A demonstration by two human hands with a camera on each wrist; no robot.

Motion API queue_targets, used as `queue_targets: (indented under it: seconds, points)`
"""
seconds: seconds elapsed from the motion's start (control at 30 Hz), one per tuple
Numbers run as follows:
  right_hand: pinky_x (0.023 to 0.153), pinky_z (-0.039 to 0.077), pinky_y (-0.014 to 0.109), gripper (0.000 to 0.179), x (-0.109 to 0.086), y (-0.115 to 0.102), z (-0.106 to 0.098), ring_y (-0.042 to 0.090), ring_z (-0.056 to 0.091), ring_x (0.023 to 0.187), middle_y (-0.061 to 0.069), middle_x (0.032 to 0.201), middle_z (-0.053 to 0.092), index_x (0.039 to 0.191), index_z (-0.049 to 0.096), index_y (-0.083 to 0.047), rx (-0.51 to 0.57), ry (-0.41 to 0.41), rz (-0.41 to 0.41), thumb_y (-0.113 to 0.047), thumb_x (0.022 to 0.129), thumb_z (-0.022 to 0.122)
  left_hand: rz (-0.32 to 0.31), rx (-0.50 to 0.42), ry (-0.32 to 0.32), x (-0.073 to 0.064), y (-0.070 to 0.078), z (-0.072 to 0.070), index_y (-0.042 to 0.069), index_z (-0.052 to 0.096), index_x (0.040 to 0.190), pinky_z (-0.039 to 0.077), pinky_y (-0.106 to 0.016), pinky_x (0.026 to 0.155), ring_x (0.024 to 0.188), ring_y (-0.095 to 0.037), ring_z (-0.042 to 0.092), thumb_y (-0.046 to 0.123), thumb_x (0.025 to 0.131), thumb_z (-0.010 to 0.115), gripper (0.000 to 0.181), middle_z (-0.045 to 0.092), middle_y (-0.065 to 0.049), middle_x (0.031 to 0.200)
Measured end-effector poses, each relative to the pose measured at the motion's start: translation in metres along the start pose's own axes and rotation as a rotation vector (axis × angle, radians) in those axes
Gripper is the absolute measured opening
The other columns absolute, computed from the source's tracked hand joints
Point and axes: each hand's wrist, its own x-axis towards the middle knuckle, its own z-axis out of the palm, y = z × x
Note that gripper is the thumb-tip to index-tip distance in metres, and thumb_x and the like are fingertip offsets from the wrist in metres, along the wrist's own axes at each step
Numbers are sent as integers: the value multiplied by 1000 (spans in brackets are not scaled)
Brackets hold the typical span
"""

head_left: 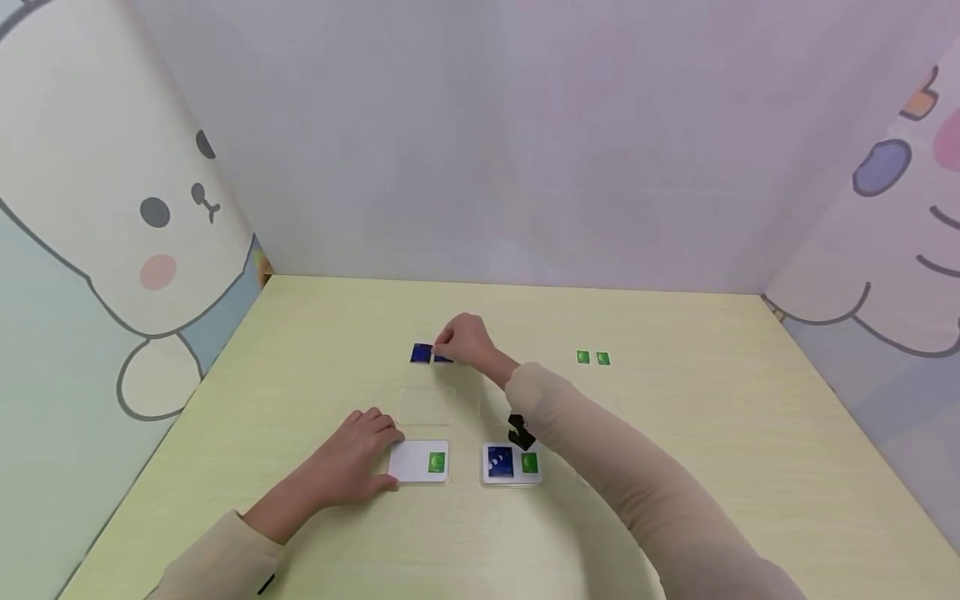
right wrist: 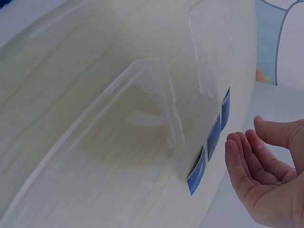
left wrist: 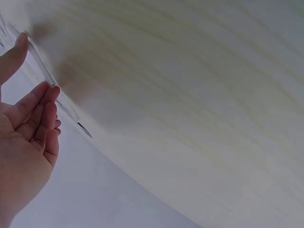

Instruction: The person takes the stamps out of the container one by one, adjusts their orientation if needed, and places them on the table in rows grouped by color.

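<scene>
My left hand grips the left end of a white card between thumb and forefinger, at its upper and lower edges. A green sticker sits on the card's right side. My right hand reaches over small dark blue squares at the back, partly covering them from the head camera. In the right wrist view three blue squares lie in a row, and that hand hovers close by, thumb apart from its bent fingers with nothing between them.
A second white card bears a blue picture and a green sticker. Transparent rectangular pieces lie behind the cards. Two small green stickers are at the back right. A black device is on my right sleeve.
</scene>
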Motion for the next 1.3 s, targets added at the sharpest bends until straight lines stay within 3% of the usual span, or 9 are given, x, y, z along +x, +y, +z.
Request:
queue_targets:
  seconds: [0.47, 1.3]
  points:
    - [68, 50, 17, 10, -8, 1, 0, 15, 72, 78, 6, 87, 78, 87, 79, -8, 43, -57, -30, -16, 80, 80, -8, -3, -7, 0, 1, -1, 6, 68, 108, 42, -37, 86, 98, -19, 54, 34, 72, 84, 48, 67, -4, 107]
    - [70, 52, 17, 12, -27, 3, 2, 15, 72, 81, 7, 91, 78, 92, 78, -8, 67, -127, -73, -16, 83, 78, -17, -6, -22, 1, 1, -3, 5, 68, 109, 43, -39, 87, 98, -19, 54, 35, 72, 84, 50, 68, -5, 107]
